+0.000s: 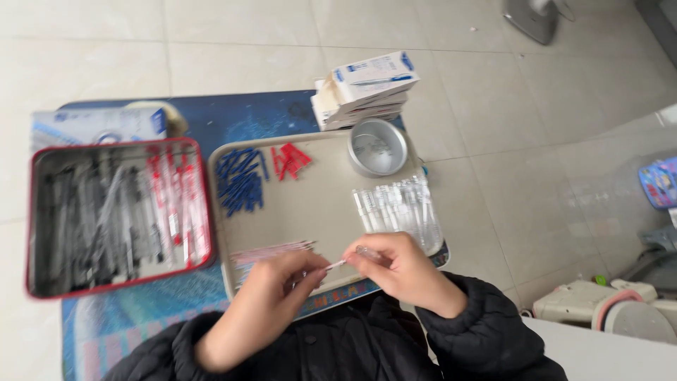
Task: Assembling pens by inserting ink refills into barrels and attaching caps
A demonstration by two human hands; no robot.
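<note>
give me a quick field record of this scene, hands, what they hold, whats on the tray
left hand: fingers pinch a thin refill, its tip toward the right hand
right hand: fingers hold a clear pen barrel
beige tray: blue caps, red caps, clear barrels, round metal tin, row of thin refills
red-rimmed tin: left of tray, holds black and red pens
boxes: stacked behind the tray
surface: blue table

Open beige tray floor (310, 204) between blue caps (240, 182) and clear pen barrels (398, 206). Blocked at the far edge by round metal tin (378, 147) and stacked white boxes (367, 90); hemmed leftward by red-rimmed tin of pens (116, 215).
</note>
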